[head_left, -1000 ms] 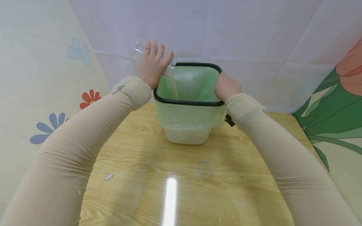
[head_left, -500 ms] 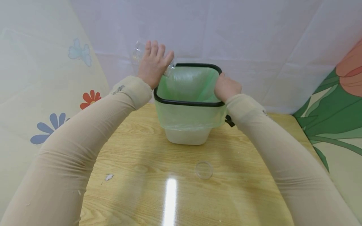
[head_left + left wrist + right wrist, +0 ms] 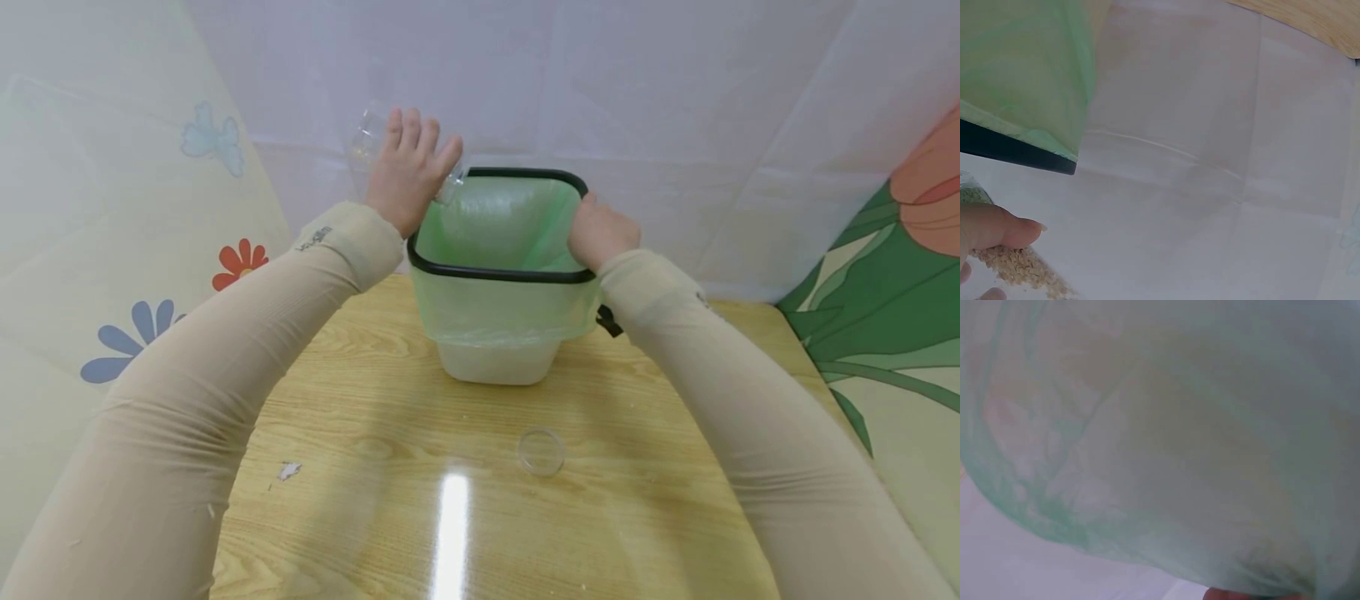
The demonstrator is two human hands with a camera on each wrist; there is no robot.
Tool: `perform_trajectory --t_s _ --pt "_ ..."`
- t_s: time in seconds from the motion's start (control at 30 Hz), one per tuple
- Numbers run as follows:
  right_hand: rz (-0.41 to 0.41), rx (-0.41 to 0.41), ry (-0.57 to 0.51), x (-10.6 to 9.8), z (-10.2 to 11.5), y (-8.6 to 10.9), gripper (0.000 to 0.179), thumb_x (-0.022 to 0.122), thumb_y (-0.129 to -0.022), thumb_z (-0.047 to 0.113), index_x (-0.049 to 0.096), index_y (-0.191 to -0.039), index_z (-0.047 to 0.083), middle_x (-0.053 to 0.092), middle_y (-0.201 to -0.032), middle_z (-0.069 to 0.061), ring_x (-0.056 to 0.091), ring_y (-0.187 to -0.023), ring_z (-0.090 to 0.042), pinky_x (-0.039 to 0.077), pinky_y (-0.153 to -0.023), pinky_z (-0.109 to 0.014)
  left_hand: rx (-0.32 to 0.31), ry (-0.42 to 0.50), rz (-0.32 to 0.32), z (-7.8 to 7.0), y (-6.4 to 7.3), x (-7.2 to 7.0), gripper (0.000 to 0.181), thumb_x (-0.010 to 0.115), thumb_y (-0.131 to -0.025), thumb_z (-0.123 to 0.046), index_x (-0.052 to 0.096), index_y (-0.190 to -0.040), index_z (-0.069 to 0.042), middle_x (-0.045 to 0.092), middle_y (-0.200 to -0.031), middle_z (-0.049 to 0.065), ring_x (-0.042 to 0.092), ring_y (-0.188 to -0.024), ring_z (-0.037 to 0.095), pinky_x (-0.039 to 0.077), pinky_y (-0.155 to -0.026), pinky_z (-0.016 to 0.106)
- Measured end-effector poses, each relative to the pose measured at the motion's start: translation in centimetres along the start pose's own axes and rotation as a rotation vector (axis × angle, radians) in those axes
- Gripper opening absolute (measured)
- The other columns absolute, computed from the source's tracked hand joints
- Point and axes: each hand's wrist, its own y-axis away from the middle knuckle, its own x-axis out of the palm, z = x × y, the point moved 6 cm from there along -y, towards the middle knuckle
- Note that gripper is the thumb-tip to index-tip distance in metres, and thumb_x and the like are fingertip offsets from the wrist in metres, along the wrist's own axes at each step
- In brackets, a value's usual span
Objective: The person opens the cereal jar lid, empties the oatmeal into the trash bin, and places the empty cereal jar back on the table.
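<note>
My left hand [image 3: 411, 171] grips a clear jar [image 3: 366, 143], tilted with its mouth low at the left rim of a trash bin [image 3: 495, 362]. Tan flakes [image 3: 1019, 269] lie inside the jar in the left wrist view, beside the thumb. A pale green bag [image 3: 502, 308] lines the bin and folds out over its black rim [image 3: 502, 273]. At the bin's right side, my right hand [image 3: 606, 232] grips the rim, its fingertips hidden. Mostly bag fills the right wrist view, with a bit of a finger at the bottom edge.
A clear round lid [image 3: 541, 451] lies on the wood-patterned table [image 3: 375, 517] in front of the bin. A black piece [image 3: 609, 321] sticks out at the bin's right. Left of the lid is a small pale patch [image 3: 288, 471]. A white cloth [image 3: 675, 100] hangs close behind.
One second ago a thin stream of flakes fell from the jar into the bin; now no stream shows. Both hands stay in almost the same place.
</note>
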Motion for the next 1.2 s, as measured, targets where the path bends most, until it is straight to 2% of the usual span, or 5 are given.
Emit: perform_trajectory --t_s 0.17,0.4,0.63,0.87,1.2 --pt "0.010 -0.006 0.000 0.09 0.02 0.02 0.056 0.020 -0.102 0.011 0.001 -0.151 -0.008 0.050 -0.130 -0.032 0.060 -0.095 -0.039 0.050 -0.084 -0.054 0.004 -0.010 0.014 -0.01 0.03 0.09 0.038 0.048 -0.090 0.008 0.046 -0.126 -0.003 0.049 -0.127 0.028 0.042 -0.125 0.046 0.026 -0.113 0.053" --pt "0.013 -0.006 -0.004 0.04 0.02 0.04 0.056 0.020 -0.102 0.011 0.000 -0.151 -0.008 0.048 -0.132 -0.032 0.060 -0.098 -0.040 0.050 -0.086 -0.055 0.012 -0.023 0.003 -0.08 0.07 0.05 0.035 0.044 -0.090 0.009 0.046 -0.123 -0.002 0.050 -0.126 0.028 0.043 -0.124 0.046 0.028 -0.112 0.053" --pt "0.012 -0.002 -0.001 0.00 0.05 0.17 0.056 0.020 -0.102 0.011 0.000 -0.151 -0.007 0.057 -0.119 -0.030 0.061 -0.089 -0.036 0.051 -0.082 -0.053 0.020 -0.030 0.013 -0.22 0.10 0.13 0.040 0.038 -0.087 0.012 0.046 -0.123 -0.002 0.049 -0.127 0.028 0.042 -0.125 0.046 0.027 -0.113 0.053" --pt "0.009 -0.003 -0.007 -0.08 0.07 0.22 0.056 0.020 -0.103 0.012 0.001 -0.151 -0.008 0.044 -0.138 -0.032 0.059 -0.103 -0.041 0.049 -0.088 -0.056 0.026 -0.035 0.026 -0.29 0.08 0.14 0.041 0.039 -0.086 0.013 0.045 -0.123 -0.002 0.049 -0.127 0.028 0.042 -0.125 0.046 0.027 -0.113 0.053" --pt "0.013 -0.002 0.003 0.01 0.05 0.18 0.055 0.019 -0.103 0.012 0.001 -0.151 -0.008 0.042 -0.141 -0.032 0.057 -0.109 -0.043 0.046 -0.093 -0.058 0.037 -0.034 0.039 -0.57 0.12 0.39 0.042 0.041 -0.087 0.012 0.045 -0.127 -0.003 0.048 -0.129 0.028 0.041 -0.127 0.046 0.026 -0.113 0.053"
